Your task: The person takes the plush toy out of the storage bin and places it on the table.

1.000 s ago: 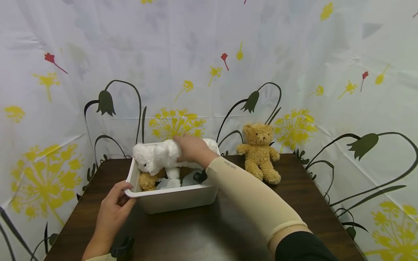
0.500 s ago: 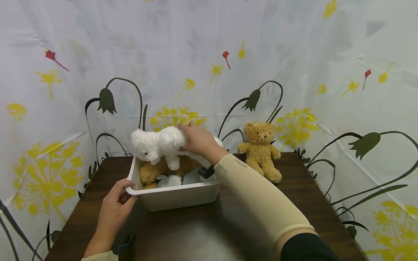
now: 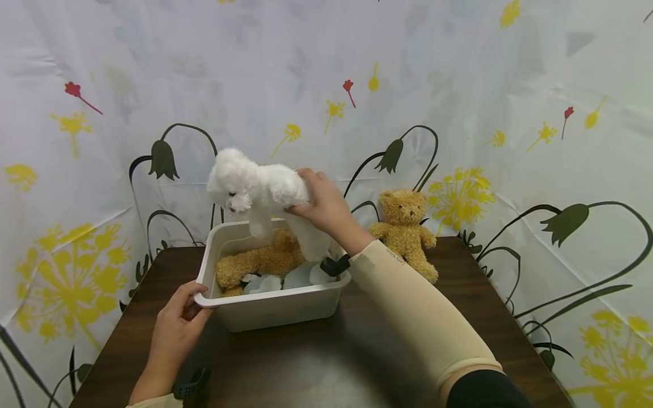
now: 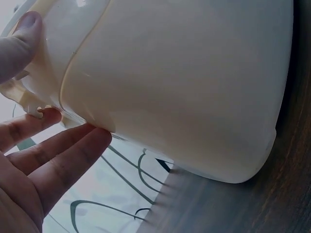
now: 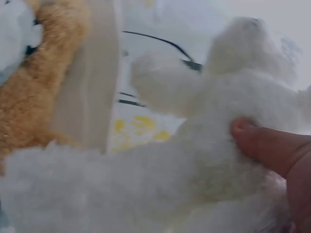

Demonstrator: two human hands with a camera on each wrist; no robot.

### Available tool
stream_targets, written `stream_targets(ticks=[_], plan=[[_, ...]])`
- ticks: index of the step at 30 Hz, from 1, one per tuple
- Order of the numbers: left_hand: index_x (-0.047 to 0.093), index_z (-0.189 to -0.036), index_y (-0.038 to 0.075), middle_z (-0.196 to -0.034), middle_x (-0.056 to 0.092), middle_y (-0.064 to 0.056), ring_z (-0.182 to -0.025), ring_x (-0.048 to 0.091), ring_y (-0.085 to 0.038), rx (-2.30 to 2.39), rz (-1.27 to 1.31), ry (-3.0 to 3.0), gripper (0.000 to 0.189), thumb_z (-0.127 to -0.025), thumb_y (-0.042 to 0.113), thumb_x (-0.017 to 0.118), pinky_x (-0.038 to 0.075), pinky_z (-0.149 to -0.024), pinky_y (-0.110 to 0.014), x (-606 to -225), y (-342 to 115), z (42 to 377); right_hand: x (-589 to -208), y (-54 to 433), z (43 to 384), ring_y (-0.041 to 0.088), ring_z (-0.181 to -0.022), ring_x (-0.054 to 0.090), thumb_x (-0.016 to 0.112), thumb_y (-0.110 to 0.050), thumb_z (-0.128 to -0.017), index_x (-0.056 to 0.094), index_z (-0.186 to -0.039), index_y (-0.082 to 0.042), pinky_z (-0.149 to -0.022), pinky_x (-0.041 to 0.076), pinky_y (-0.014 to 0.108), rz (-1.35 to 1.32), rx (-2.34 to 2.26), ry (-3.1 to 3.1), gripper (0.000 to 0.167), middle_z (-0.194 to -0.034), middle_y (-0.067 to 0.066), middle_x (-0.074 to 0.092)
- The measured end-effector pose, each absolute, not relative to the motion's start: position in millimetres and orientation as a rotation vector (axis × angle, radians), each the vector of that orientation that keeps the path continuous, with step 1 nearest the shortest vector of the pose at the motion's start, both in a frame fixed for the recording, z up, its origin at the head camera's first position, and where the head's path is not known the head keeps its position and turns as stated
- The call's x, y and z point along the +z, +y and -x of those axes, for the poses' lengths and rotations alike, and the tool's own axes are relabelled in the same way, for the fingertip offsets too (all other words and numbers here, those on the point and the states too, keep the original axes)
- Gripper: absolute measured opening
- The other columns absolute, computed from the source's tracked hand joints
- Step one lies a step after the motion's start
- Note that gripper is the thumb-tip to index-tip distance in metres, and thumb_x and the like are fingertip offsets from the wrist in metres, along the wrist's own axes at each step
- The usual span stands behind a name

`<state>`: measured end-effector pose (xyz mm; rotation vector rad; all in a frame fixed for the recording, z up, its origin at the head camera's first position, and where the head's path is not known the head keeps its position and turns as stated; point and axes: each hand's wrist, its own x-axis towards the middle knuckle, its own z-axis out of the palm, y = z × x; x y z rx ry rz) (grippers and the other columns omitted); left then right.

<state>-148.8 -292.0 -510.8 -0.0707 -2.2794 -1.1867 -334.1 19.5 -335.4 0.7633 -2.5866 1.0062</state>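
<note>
My right hand [image 3: 329,207] grips a white plush bear [image 3: 278,184] round its body and holds it over the white bin [image 3: 280,310]. The bear's head points left and its legs hang toward the bin's right end. In the right wrist view my thumb presses into the white fur [image 5: 146,184]. My left hand [image 3: 176,323] holds the bin's front left corner, thumb on the rim and fingers under it; the left wrist view shows those fingertips [image 4: 99,138] against the outer wall. Inside the bin lie a brown plush toy [image 3: 260,263] and a grey-and-white plush toy [image 3: 298,276].
A tan teddy bear [image 3: 405,226] sits at the back right of the dark wooden table [image 3: 408,340]. Behind the table hangs a flower-printed curtain [image 3: 285,68]. A black strap [image 3: 191,385] is on my left wrist.
My right hand has lifted the white plush bear up out of the bin, uncovering the brown toy. My left hand has stayed on the bin's corner.
</note>
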Motion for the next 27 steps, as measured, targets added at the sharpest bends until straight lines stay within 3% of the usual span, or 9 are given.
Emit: stream_targets(ticks=[8, 13, 19, 22, 25, 27], plan=[[0.067, -0.129, -0.001, -0.137, 0.068, -0.028, -0.113, 0.052, 0.026, -1.204, 0.036, -2.25, 0.048, -0.086, -0.017, 0.081, 0.05, -0.089, 0.002, -511, -294, 147, -307, 63, 342, 0.022, -0.137, 0.061, 0.096, -0.032, -0.085, 0.054, -0.155, -0.023, -0.117, 0.055, 0.046, -0.65, 1.495, -2.261, 0.082, -0.149, 0.001, 0.065], [0.066, -0.129, -0.002, -0.14, 0.066, -0.028, -0.115, 0.051, 0.026, -1.206, 0.033, -2.263, 0.048, -0.086, -0.018, 0.08, 0.049, -0.09, 0.002, -511, -297, 144, -304, 88, 348, 0.02, -0.135, 0.061, 0.094, -0.032, -0.088, 0.052, -0.154, -0.027, -0.116, 0.055, 0.044, -0.586, 1.63, -2.13, 0.078, -0.148, 0.0, 0.063], [0.066, -0.127, -0.002, -0.139, 0.067, -0.026, -0.112, 0.052, 0.027, -1.215, -0.014, -2.263, 0.046, -0.086, -0.018, 0.08, 0.05, -0.089, 0.002, -508, -299, 139, -318, 106, 358, 0.021, -0.138, 0.061, 0.091, -0.015, -0.09, 0.057, -0.15, -0.021, -0.118, 0.055, 0.042, -0.582, 1.787, -1.902, 0.069, -0.149, 0.004, 0.062], [0.068, -0.126, 0.0, -0.134, 0.069, -0.005, -0.11, 0.054, 0.025, -1.208, -0.04, -2.245, 0.047, -0.085, -0.018, 0.081, 0.051, -0.088, 0.001, -510, -302, 136, -331, 110, 363, 0.021, -0.135, 0.064, 0.09, -0.019, -0.092, 0.056, -0.149, -0.019, -0.117, 0.057, 0.04, -0.497, 1.9, -1.855, 0.066, -0.148, 0.005, 0.063], [0.069, -0.126, 0.002, -0.128, 0.062, 0.019, -0.109, 0.056, 0.024, -1.191, -0.064, -2.234, 0.048, -0.084, -0.018, 0.082, 0.052, -0.088, 0.001, -512, -303, 133, -345, 116, 368, 0.022, -0.134, 0.065, 0.09, -0.027, -0.093, 0.051, -0.151, -0.017, -0.117, 0.057, 0.039, -0.352, 1.97, -1.859, 0.07, -0.148, 0.006, 0.063], [0.069, -0.127, 0.002, -0.127, 0.059, 0.026, -0.109, 0.057, 0.024, -1.19, -0.066, -2.231, 0.049, -0.084, -0.018, 0.082, 0.051, -0.088, 0.001, -513, -305, 132, -356, 121, 371, 0.022, -0.134, 0.064, 0.09, -0.033, -0.093, 0.049, -0.151, -0.016, -0.118, 0.056, 0.039, -0.263, 1.988, -1.872, 0.073, -0.148, 0.005, 0.062]])
